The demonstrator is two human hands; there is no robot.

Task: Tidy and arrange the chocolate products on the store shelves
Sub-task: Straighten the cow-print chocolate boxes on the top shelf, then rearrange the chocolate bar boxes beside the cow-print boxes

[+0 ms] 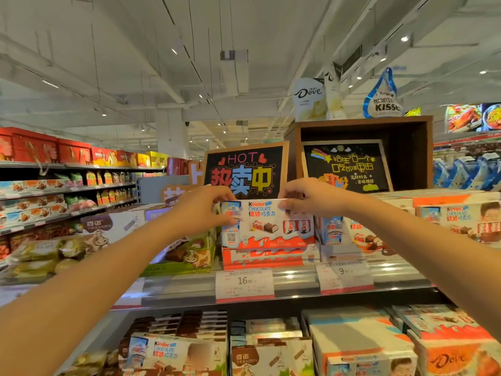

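Nearest you, the lower shelf (173, 302) carried flat cartons packed edge to edge, glossy printed card.

Above it, your left hand (202, 210) pinched the upper left corner of the Kinder chocolate box (267, 226), fingers curled over its top edge and thumb against the face. Your right hand (311, 198) gripped the upper right corner the same way. The box stood upright at the front of the upper shelf, on a red and white display tray (260, 257), just beside the green cow-print tray (187, 256).

It looked light and fairly stiff, thin card with a slick finish, so it would likely crease if squeezed mid-face; the corners and top edge were the safer hold.

Behind it stood a framed chalkboard sign (245, 169), matte black, and a dark wooden crate (412, 147).
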